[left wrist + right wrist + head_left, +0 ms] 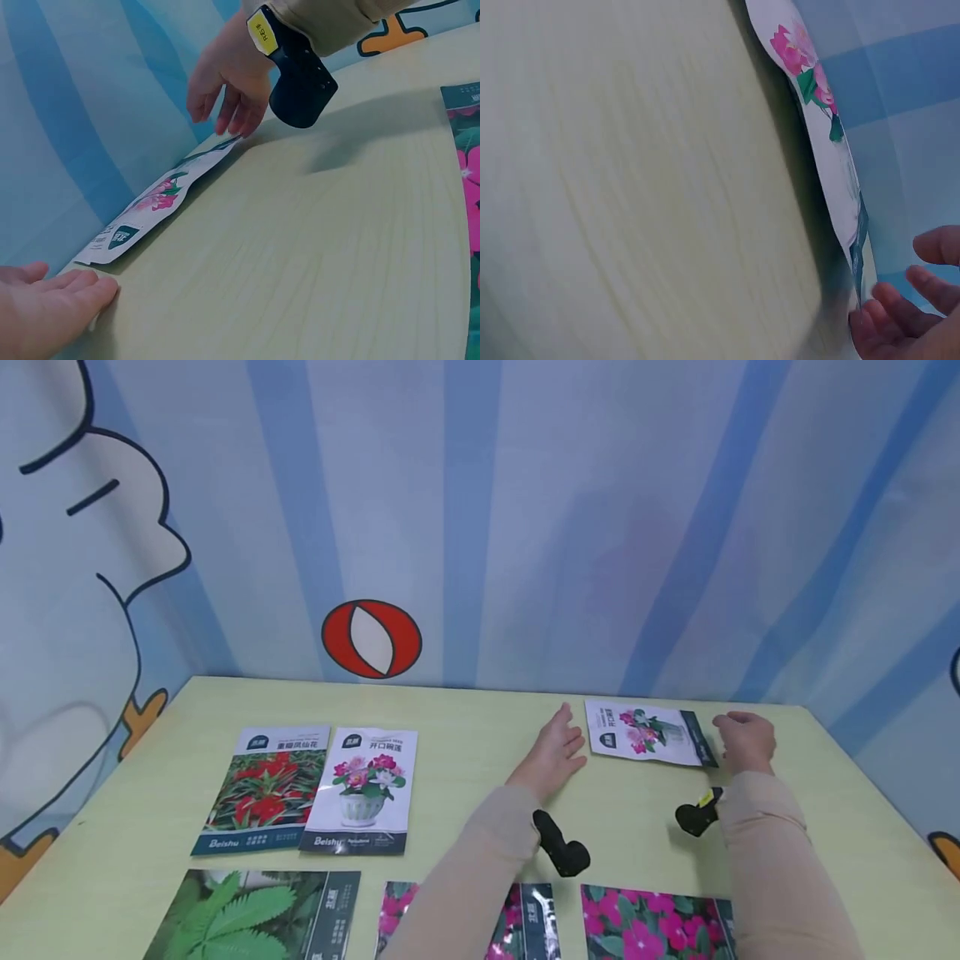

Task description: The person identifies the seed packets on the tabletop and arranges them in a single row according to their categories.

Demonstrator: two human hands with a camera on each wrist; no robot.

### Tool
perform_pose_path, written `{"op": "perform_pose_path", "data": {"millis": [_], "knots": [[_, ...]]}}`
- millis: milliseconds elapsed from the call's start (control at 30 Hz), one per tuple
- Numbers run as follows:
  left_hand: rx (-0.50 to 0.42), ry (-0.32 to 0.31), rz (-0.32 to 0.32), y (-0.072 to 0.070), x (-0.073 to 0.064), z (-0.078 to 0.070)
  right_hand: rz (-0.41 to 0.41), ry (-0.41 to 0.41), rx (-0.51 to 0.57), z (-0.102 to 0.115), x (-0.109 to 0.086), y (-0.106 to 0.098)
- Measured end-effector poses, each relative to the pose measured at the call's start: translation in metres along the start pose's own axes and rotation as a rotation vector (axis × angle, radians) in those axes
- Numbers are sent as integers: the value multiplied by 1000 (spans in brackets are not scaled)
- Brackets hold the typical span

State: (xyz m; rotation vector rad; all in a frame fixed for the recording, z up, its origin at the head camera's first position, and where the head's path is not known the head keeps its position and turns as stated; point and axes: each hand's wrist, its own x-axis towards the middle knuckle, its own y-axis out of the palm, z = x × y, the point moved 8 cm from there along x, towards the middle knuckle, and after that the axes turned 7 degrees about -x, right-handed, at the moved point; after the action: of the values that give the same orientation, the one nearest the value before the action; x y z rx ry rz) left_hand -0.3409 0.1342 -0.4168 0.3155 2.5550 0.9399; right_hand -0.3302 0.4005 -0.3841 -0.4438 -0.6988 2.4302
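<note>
A white seed packet (643,732) with pink flowers in a pot lies turned sideways near the back edge of the table. My left hand (551,756) is just off its left end, fingers extended and holding nothing. At the packet's dark right end is my right hand (746,739). Its thumb and fingers stand apart in the right wrist view, where the hand (907,315) has its fingertips close to that end. Whether they touch the packet, I cannot tell. The left wrist view shows the packet (161,201) between both hands, its near edge slightly off the table.
On the left lie a red-flower packet (262,789) and a potted-flower packet (363,793), side by side. Along the front are a green-leaf packet (240,918) and two pink-flower packets, one (652,927) right, another (536,918) partly under my left sleeve. A striped curtain (540,527) hangs behind the table.
</note>
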Motion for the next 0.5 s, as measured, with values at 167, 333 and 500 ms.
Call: {"op": "perform_pose_path", "data": {"millis": [167,333,500], "knots": [[-34,-24,3,2,0,7,93,75,102,-3,5,15],[3,-50,-26,3,-2,10,80,75,94,0,6,16],[148,-93,-135,-3,2,18,49,139,170,-5,8,11]]}}
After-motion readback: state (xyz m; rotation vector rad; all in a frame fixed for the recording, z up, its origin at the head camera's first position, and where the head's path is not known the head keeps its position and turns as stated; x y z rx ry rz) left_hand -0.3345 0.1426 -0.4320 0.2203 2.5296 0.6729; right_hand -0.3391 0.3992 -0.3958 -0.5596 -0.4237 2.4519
